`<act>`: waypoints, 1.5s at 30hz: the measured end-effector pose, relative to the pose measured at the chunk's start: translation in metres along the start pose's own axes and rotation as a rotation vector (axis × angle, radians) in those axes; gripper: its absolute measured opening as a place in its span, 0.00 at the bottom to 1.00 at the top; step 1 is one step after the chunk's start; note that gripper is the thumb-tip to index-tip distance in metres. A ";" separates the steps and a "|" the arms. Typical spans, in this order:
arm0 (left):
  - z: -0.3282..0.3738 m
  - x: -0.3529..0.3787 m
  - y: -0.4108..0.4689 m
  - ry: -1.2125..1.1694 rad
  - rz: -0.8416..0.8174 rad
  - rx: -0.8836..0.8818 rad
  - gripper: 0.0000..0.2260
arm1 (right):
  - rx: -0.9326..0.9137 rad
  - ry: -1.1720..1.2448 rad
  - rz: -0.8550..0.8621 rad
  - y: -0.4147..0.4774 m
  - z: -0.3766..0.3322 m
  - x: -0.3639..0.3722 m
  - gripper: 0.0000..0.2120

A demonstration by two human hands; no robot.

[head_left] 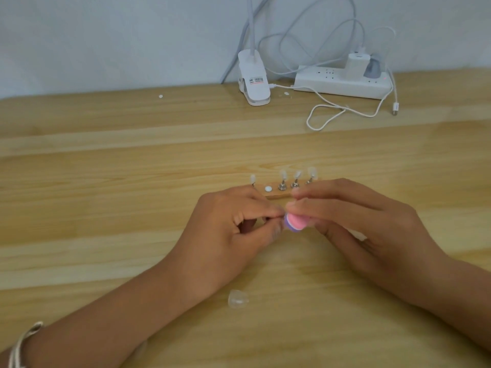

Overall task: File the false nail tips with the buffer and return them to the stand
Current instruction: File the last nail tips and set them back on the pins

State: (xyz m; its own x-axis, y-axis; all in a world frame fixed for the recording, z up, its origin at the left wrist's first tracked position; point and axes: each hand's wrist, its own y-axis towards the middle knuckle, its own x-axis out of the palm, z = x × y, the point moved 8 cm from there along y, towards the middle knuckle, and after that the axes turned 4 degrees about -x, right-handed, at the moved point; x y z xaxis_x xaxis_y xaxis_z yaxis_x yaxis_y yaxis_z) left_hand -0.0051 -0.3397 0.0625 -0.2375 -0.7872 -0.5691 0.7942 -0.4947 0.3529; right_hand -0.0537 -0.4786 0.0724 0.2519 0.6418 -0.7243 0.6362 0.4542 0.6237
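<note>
The right hand (366,224) is gripping a pink-and-purple foam buffer block (293,221). The left hand (228,224) is pinching at the block's end; what it holds is too blurred to tell.

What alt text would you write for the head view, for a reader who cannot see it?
Over a table, the right hand holds a pink and purple buffer against the left hand, whose fingertips seem to pinch a hidden nail tip. Behind, a stand carries four more tips; a clear tip lies by the left forearm.
</note>
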 end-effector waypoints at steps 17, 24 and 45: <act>0.001 -0.001 -0.001 -0.028 -0.012 -0.012 0.07 | -0.049 -0.001 0.028 0.000 -0.006 0.000 0.13; 0.000 -0.001 -0.001 -0.061 -0.006 -0.012 0.06 | -0.042 -0.003 0.034 0.000 -0.007 -0.002 0.13; -0.009 -0.003 -0.001 -0.246 0.005 -0.079 0.04 | -0.045 0.015 0.117 0.001 -0.007 -0.007 0.14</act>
State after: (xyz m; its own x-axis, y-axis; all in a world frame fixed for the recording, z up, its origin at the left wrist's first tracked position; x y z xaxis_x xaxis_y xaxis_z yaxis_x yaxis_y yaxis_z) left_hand -0.0001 -0.3337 0.0579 -0.3549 -0.8600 -0.3666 0.8347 -0.4681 0.2900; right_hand -0.0603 -0.4784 0.0806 0.3115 0.7010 -0.6415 0.5698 0.4025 0.7165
